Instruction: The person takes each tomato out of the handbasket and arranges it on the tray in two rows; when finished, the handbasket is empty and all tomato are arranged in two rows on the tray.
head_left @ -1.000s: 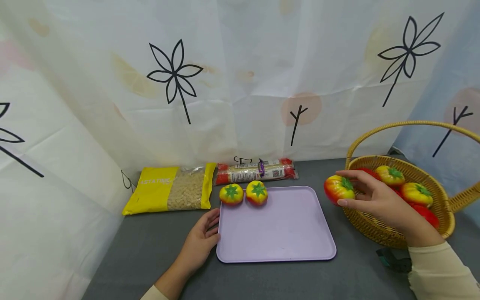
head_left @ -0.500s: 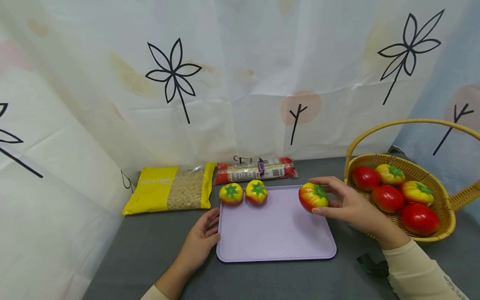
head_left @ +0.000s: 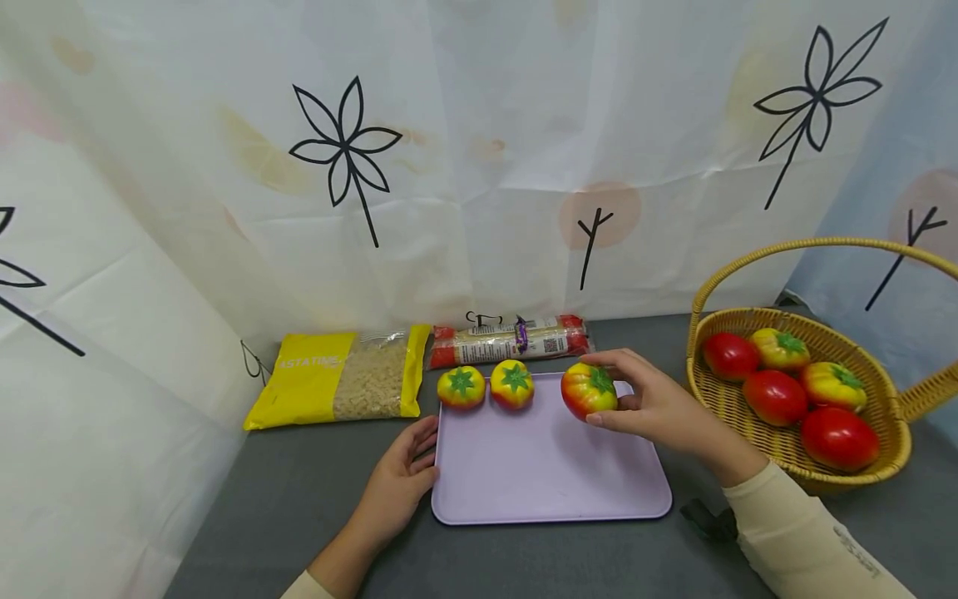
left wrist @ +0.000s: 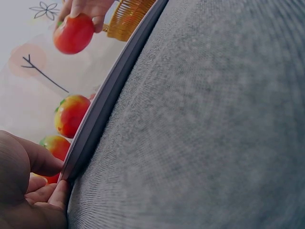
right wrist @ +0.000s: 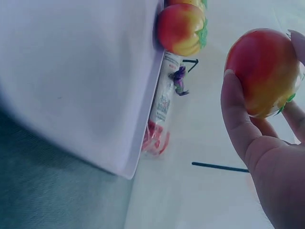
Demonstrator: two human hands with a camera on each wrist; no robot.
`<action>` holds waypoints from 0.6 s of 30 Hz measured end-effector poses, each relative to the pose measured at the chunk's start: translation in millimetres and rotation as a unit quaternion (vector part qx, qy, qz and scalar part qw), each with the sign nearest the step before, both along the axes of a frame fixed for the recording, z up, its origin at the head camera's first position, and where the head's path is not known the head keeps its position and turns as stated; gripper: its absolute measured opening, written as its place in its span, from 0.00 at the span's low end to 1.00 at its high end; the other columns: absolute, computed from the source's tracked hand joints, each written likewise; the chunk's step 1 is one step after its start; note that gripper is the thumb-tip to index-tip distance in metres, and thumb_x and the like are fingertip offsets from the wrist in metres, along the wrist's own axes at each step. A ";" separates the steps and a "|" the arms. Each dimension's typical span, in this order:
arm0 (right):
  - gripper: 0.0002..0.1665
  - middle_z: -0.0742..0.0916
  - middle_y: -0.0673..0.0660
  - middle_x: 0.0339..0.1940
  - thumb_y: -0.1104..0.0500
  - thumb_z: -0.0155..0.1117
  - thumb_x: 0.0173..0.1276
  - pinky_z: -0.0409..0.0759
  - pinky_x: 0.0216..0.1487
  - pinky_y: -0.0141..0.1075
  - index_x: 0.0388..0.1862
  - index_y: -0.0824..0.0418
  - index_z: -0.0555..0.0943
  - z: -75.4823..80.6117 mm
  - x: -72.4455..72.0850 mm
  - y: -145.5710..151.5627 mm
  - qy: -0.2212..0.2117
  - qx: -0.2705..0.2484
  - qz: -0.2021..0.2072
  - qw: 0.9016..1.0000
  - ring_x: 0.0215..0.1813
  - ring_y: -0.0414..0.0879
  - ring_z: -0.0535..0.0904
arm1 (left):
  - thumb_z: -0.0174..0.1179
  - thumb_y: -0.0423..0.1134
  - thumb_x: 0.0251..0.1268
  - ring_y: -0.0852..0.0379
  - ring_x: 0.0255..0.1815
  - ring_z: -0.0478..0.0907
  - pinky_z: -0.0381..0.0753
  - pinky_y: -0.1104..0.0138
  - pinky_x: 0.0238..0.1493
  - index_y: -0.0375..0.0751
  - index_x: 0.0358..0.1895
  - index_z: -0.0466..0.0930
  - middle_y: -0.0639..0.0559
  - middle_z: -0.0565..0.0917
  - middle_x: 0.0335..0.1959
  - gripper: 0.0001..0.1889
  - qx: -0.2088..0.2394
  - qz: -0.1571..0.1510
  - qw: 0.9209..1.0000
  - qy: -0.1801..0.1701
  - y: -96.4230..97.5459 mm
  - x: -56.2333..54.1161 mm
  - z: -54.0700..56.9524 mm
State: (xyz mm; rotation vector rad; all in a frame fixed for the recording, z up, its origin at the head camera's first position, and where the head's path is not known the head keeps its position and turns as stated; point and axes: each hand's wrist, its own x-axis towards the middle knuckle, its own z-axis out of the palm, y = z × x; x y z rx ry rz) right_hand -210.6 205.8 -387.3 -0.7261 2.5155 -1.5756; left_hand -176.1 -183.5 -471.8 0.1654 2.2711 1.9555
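Note:
My right hand (head_left: 647, 403) holds a red-and-yellow tomato (head_left: 584, 393) with a green star-shaped calyx, raised over the right half of the lilac tray (head_left: 539, 474). In the right wrist view, thumb and fingers curve round this tomato (right wrist: 262, 71). Two similar tomatoes sit side by side at the tray's back left corner, the left one (head_left: 461, 388) beside its neighbour (head_left: 512, 385). Against the tray's left edge rests my left hand (head_left: 400, 478), its fingers relaxed; the left wrist view has the thumb (left wrist: 45, 162) right at the rim.
A wicker basket (head_left: 786, 466) with a tall handle stands at the right, holding red fruits (head_left: 838, 438) and yellow tomatoes (head_left: 832, 384). Behind the tray lies a red-ended noodle pack (head_left: 494, 343). A yellow pasta bag (head_left: 314, 378) is at the left, before a patterned curtain (head_left: 479, 166).
My right hand has carried the tomato leftward from beside the basket to over the tray. The left hand and the two tomatoes on the tray have stayed put.

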 end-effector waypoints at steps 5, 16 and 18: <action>0.41 0.76 0.64 0.70 0.60 0.82 0.69 0.88 0.56 0.41 0.77 0.63 0.74 1.7 -7.5 -7.5 0.004 0.008 0.005 1.000 0.69 0.66 0.74 | 0.57 0.16 0.72 0.38 0.81 0.65 0.72 0.52 0.75 0.30 0.83 0.62 0.35 0.67 0.82 0.37 0.000 0.001 1.000 -0.001 0.4 -0.3 -0.1; 0.42 0.75 0.66 0.72 0.57 0.82 0.70 0.88 0.59 0.53 0.78 0.62 0.74 8.3 -26.3 -23.7 0.009 0.057 -0.013 0.998 0.69 0.66 0.75 | 0.58 0.17 0.71 0.38 0.81 0.65 0.71 0.49 0.75 0.31 0.83 0.63 0.35 0.67 0.81 0.37 -0.004 0.004 1.000 -0.002 0.8 0.5 0.4; 0.42 0.75 0.66 0.72 0.58 0.81 0.70 0.87 0.60 0.54 0.78 0.62 0.74 6.5 -31.2 -25.5 0.008 0.069 -0.015 0.998 0.68 0.65 0.75 | 0.58 0.17 0.71 0.38 0.81 0.65 0.71 0.49 0.75 0.31 0.83 0.63 0.35 0.67 0.81 0.37 -0.005 0.005 1.000 -0.002 0.9 0.8 -0.2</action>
